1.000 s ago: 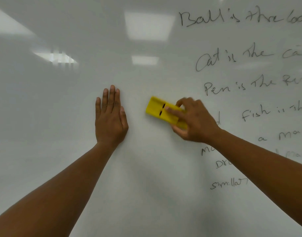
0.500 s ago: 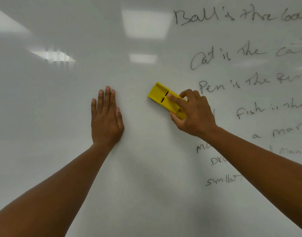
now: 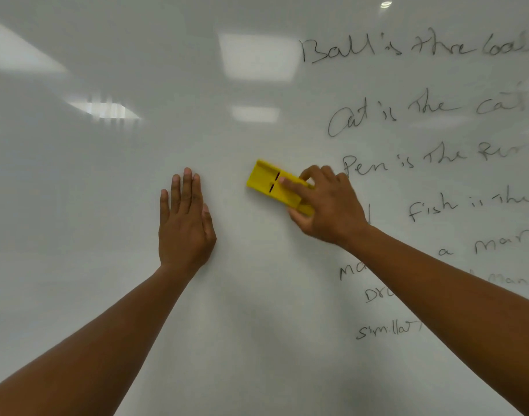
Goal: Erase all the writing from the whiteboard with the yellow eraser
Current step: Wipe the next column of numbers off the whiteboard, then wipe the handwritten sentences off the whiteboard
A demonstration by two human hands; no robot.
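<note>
A person's right hand (image 3: 326,205) presses a yellow eraser (image 3: 275,186) flat against a whiteboard (image 3: 107,205), its grip clamped on the eraser's right end with the index finger (image 3: 290,184) stretched along the top and the thumb tucked beneath the lower edge. The eraser lies tilted, its left end higher and free of the hand, with two short dark slots showing across its middle. It sits near the centre of the board, just left of the handwritten lines. The left hand (image 3: 183,223) rests flat on the board, well to the left of the eraser and apart from it, its grip holding nothing, fingers straight, close together and pointing up. Both bare forearms reach in from the lower corners. Black marker writing (image 3: 407,49) fills the right side of the board: lines beginning "Ball is the", "Cat is the", "Pen is the" and "Fish is the", with fainter words below, among them "a man" and "similar"; some are partly hidden behind the right forearm, and the line ends run off the right edge. The left half of the board carries no writing, only pale reflections of ceiling lights (image 3: 257,58).
</note>
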